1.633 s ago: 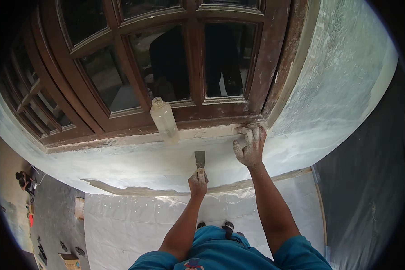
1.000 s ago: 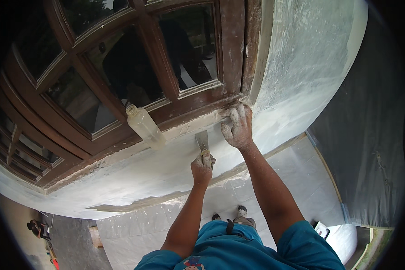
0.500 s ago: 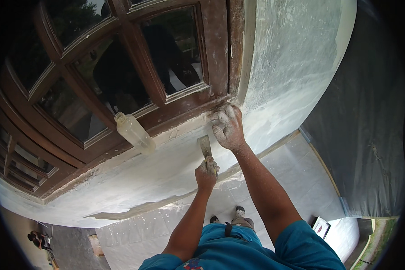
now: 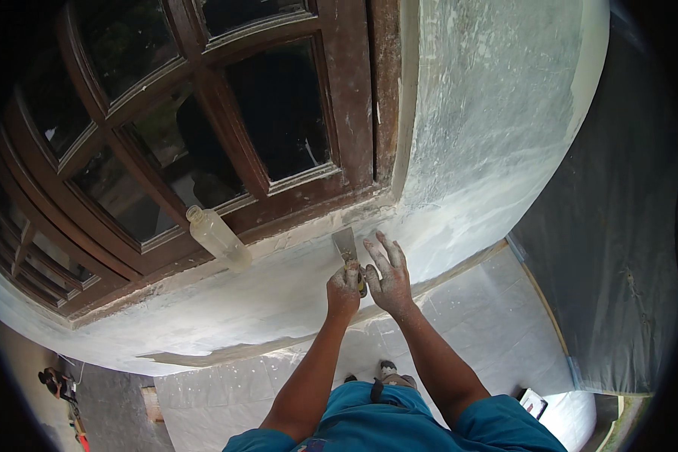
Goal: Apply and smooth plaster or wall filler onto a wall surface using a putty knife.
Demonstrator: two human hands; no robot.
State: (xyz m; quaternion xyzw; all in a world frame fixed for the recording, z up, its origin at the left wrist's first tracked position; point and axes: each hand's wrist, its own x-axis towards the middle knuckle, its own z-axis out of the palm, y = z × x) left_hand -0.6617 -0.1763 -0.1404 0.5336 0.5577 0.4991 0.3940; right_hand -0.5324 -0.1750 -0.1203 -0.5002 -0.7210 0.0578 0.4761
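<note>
My left hand is closed round the handle of a putty knife, whose flat metal blade points up toward the window sill. Beside it, my right hand has its fingers spread, and its thumb is close to the knife's handle. White dust or filler coats the fingers of both hands. Beyond them runs the whitish plastered sill under the brown wooden window frame. To the left, a cloudy plastic bottle without a cap stands on the sill.
A plastered wall rises right of the window. Dark sheeting hangs at the far right. Pale sheeting covers the floor around my feet. Another person is at the lower left, and a white container is at the lower right.
My right hand has come away from the window's lower corner, down and left to beside the putty knife, and its fingers have spread. The left hand still holds the knife.
</note>
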